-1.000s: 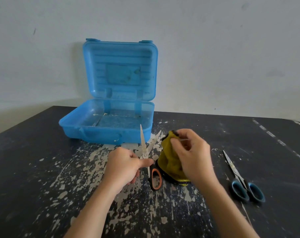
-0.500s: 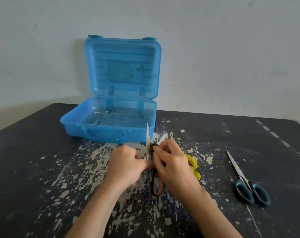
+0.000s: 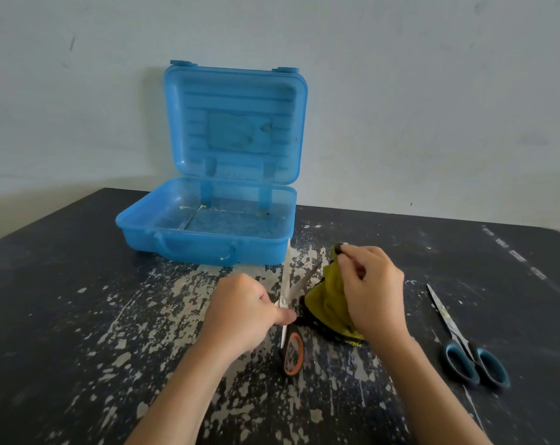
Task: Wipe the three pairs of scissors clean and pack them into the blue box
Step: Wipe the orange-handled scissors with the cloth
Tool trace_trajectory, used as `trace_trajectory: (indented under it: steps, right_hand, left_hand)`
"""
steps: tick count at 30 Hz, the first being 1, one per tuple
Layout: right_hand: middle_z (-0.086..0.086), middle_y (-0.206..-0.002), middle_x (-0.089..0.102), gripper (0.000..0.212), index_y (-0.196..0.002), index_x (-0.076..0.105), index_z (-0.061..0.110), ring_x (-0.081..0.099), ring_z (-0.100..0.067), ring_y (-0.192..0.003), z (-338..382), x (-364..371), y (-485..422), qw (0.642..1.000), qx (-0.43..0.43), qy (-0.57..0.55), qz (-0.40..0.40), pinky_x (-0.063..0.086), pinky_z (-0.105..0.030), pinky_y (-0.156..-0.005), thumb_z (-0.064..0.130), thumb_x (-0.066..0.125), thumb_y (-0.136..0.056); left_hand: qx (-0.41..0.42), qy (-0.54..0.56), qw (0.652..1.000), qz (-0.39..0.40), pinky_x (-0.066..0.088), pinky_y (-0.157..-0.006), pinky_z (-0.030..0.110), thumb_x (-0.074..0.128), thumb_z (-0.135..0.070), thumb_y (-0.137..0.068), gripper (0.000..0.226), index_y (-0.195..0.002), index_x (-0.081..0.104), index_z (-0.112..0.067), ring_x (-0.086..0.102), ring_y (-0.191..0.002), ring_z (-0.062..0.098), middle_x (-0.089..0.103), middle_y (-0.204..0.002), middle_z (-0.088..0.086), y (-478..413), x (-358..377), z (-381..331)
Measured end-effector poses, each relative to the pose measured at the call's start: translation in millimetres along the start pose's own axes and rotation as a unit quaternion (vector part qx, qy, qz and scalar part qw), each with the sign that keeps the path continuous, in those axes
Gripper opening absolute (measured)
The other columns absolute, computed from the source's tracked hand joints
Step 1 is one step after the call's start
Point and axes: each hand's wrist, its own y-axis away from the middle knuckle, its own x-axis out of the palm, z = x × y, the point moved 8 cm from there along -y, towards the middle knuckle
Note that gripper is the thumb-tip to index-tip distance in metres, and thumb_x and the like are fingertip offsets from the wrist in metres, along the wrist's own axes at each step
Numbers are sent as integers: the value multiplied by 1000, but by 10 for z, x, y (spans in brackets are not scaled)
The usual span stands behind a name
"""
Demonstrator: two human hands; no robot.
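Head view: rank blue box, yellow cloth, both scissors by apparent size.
1. Blue box, lid open: largest by far.
2. Orange-handled scissors and blue-handled scissors: similar length, the first partly under the left hand; not ranked.
3. Yellow cloth: shorter, but bunched and half behind the right hand, so unsure.
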Motion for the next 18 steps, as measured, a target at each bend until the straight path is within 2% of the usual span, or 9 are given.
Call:
trace_trajectory:
  steps: [3, 5, 8, 9, 11, 13, 15, 16, 18]
  right_hand:
    - [2, -89, 58, 17, -98, 70, 12, 53, 0, -71, 255, 188, 137, 991, -49, -11, 121, 44, -7, -64, 10, 57, -88]
    - [-3, -89, 54, 17, -95, 70, 9, 52, -10, -69, 356, 337, 265, 980, -94, 16, 175, 42, -11, -61, 7, 54, -89]
    - [-9, -90, 47, 17, -92, 68, 0, 52, -25, -69, 326, 403, 257, 975, -111, 68, 181, 46, -26, -60, -2, 52, -87]
    - [-9, -90, 46, 18, -93, 67, -2, 52, -27, -69, 282, 402, 222, 975, -105, 85, 174, 47, -34, -61, -5, 51, -85]
    - [-9, -90, 44, 21, -95, 66, -5, 51, -29, -70, 170, 380, 143, 979, -83, 107, 154, 48, -40, -62, -8, 49, -82]
    - [-10, -92, 45, 22, -96, 65, -5, 50, -28, -71, 45, 334, 72, 983, -52, 117, 132, 46, -35, -63, -5, 45, -87]
    - [-13, -95, 47, 25, -94, 65, -5, 48, -27, -73, -119, 288, 26, 984, -4, 122, 126, 37, -21, -58, 1, 41, -91]
    - [-15, -96, 50, 26, -94, 65, -6, 49, -28, -77, -201, 246, 5, 985, 23, 125, 114, 36, -21, -59, 2, 40, -93]
    - [-13, -98, 55, 24, -100, 66, -3, 52, -26, -88, -247, 91, -19, 993, 51, 91, 51, 34, -17, -63, 4, 45, -93]
  left_hand:
    - [11, -9, 1000, -13, 39, -48, 28, 84, -37, -64, 46, -53, 55, -3, 38, -40, 17, 48, -45, 6, 11, -23, -35]
    - [26, -33, 999, -19, 37, -48, 27, 83, -38, -65, 47, -48, 51, -8, 39, -40, 18, 47, -43, 2, 32, -39, -80]
    - [49, -44, 997, -32, 36, -48, 27, 84, -38, -64, 47, -48, 54, -5, 39, -41, 18, 45, -42, 1, 38, -70, -114]
    - [54, -40, 997, -35, 34, -47, 27, 84, -38, -63, 48, -47, 52, -6, 37, -41, 17, 43, -41, 1, 41, -75, -118]
    - [58, -30, 997, -31, 36, -45, 28, 85, -36, -62, 50, -44, 48, -8, 35, -40, 17, 41, -39, -1, 57, -71, -127]
    - [54, -21, 998, -20, 47, -48, 35, 85, -36, -63, 48, -50, 55, 0, 38, -38, 16, 46, -40, 3, 63, -45, -123]
    - [32, -4, 999, 2, 50, -51, 34, 82, -37, -66, 52, -61, 59, 9, 41, -38, 16, 54, -45, 15, 52, -4, -78]
    - [14, 11, 1000, 14, 47, -44, 28, 81, -38, -68, 52, -63, 60, 10, 42, -36, 16, 57, -48, 19, 42, 13, -36]
    - [-37, 59, 997, 31, 35, -36, 18, 79, -35, -71, 45, -60, 59, 4, 42, -31, 17, 55, -45, 14, 25, 16, 70]
